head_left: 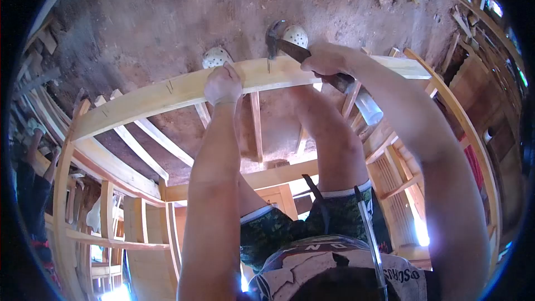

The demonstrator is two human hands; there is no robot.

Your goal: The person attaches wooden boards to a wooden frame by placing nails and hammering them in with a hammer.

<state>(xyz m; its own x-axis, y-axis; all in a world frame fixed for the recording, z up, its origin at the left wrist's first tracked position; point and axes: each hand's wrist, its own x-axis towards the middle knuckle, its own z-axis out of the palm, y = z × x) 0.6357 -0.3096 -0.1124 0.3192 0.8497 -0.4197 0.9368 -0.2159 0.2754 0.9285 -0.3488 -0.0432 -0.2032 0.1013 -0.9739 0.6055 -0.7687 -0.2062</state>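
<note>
My right hand (329, 60) is closed around the dark handle of a hammer (293, 50). The hammer's metal head is just above the top edge of a pale wooden board (150, 100); whether it touches the nail there I cannot tell. A thin nail (268, 66) stands at the board beneath the head. My left hand (224, 85) is closed over the same board, left of the hammer; its fingertips are partly hidden. More nails (170, 86) show on the board farther left.
Slats and rails (142, 147) of a wooden frame surround my legs. Two white perforated shoes (216, 57) stand on the brown floor (150, 17) beyond the board. Scrap wood (468, 25) lies at the right. Another person (36, 184) is at the far left.
</note>
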